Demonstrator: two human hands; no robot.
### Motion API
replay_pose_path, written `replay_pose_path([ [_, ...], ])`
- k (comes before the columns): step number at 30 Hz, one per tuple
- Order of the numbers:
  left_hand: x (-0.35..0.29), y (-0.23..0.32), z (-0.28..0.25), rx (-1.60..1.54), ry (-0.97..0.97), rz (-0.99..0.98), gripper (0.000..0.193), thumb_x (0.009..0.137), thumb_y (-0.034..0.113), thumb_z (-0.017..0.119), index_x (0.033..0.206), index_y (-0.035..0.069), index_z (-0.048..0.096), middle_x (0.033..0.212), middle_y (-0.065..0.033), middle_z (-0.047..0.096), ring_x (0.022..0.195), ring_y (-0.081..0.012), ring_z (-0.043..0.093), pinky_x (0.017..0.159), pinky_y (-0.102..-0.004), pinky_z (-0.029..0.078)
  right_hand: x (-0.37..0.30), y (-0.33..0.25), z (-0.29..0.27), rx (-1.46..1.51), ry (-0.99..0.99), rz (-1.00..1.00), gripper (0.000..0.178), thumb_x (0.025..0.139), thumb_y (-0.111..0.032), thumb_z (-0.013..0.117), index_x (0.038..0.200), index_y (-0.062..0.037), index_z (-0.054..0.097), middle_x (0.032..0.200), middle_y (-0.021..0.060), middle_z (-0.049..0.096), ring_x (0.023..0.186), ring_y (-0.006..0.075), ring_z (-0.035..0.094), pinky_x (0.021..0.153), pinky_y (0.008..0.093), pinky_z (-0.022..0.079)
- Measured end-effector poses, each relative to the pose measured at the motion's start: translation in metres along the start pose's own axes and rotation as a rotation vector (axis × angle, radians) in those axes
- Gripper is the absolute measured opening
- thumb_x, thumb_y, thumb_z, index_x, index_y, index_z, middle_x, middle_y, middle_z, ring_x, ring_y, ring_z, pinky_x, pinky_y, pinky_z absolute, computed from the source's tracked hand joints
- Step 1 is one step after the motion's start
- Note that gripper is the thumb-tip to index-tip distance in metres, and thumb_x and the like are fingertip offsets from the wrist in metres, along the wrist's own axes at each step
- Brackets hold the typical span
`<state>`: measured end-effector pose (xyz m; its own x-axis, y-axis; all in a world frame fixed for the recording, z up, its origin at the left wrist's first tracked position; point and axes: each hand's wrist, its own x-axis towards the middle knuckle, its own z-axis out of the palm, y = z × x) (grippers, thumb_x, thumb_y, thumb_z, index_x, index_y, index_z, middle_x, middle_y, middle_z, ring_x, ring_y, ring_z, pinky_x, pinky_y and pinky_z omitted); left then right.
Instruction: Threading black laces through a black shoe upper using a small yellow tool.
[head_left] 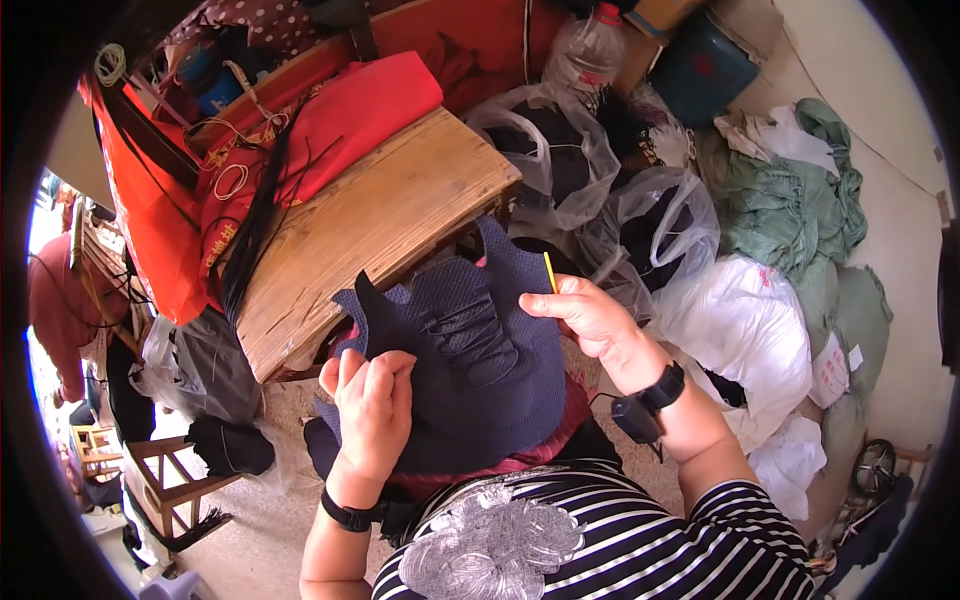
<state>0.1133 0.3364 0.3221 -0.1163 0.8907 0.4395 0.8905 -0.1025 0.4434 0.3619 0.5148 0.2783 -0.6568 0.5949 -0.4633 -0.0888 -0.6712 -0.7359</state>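
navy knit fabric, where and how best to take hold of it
The navy knit fabric is probably best pinched along its right edge, just below the right hand, coming from the right: its middle is puckered, while that edge lies smoother and uncovered.

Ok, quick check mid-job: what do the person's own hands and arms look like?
The left hand and right hand are bare, without gloves. A dark wrist strap circles the left wrist; a black band with a boxy black device circles the right. A short black-and-white striped sleeve covers the upper right arm.
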Motion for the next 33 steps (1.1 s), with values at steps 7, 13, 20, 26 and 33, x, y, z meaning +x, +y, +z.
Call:
replay_pose_path([
  [7,0.007,0.012,0.011,0.118,-0.059,0.012,0.02,0.082,0.006,0.077,0.098,0.015,0.07,0.085,-0.0016,0.061,0.085,-0.0245,0.055,0.09,-0.0412,0.036,0.009,0.033,0.009,-0.085,0.068,-0.151,0.025,0.094,-0.017,0.08,0.112,-0.0028,0.069,0.092,-0.0055,0.069,0.082,0.0027,0.06,0.072,0.0222,0.049],
  [13,0.006,0.03,-0.003,0.369,0.108,0.014,0.025,0.079,0.021,0.084,0.102,0.019,0.077,0.086,0.0015,0.051,0.09,-0.0228,0.051,0.093,-0.0415,0.034,-0.02,0.006,0.041,-1.093,0.436,-0.965,0.038,0.084,-0.012,0.084,0.113,-0.0054,0.06,0.072,0.0046,0.051,0.062,0.0237,0.05,0.062,0.0391,0.043],
  [20,0.02,0.041,0.01,0.054,-0.084,0.097,0.024,0.077,0.019,0.085,0.097,0.018,0.073,0.092,0.0018,0.06,0.092,-0.0213,0.057,0.094,-0.0413,0.034,-0.018,0.035,0.048,-0.952,0.241,-0.842,0.023,0.097,-0.007,0.068,0.116,-0.003,0.056,0.085,0.0111,0.068,0.075,0.0298,0.066,0.071,0.0394,0.052],
  [26,0.018,0.033,0.018,-0.087,-0.086,0.051,0.024,0.072,0.01,0.086,0.088,0.013,0.068,0.086,-0.0009,0.061,0.087,-0.0226,0.057,0.093,-0.0408,0.036,-0.022,0.045,0.044,-0.877,0.098,-0.869,0.032,0.095,-0.01,0.072,0.121,-0.0045,0.054,0.097,0.0055,0.065,0.075,0.0174,0.06,0.072,0.0344,0.05],
  [33,0.023,0.02,0.016,-0.246,-0.136,0.061,0.027,0.066,0.0,0.08,0.083,0.009,0.061,0.087,-0.0053,0.06,0.083,-0.0258,0.059,0.088,-0.0395,0.044,-0.017,0.018,0.039,-0.947,-0.167,-0.792,0.015,0.096,-0.005,0.072,0.107,-0.0071,0.062,0.1,-0.0004,0.06,0.081,0.007,0.052,0.073,0.0228,0.044],
])
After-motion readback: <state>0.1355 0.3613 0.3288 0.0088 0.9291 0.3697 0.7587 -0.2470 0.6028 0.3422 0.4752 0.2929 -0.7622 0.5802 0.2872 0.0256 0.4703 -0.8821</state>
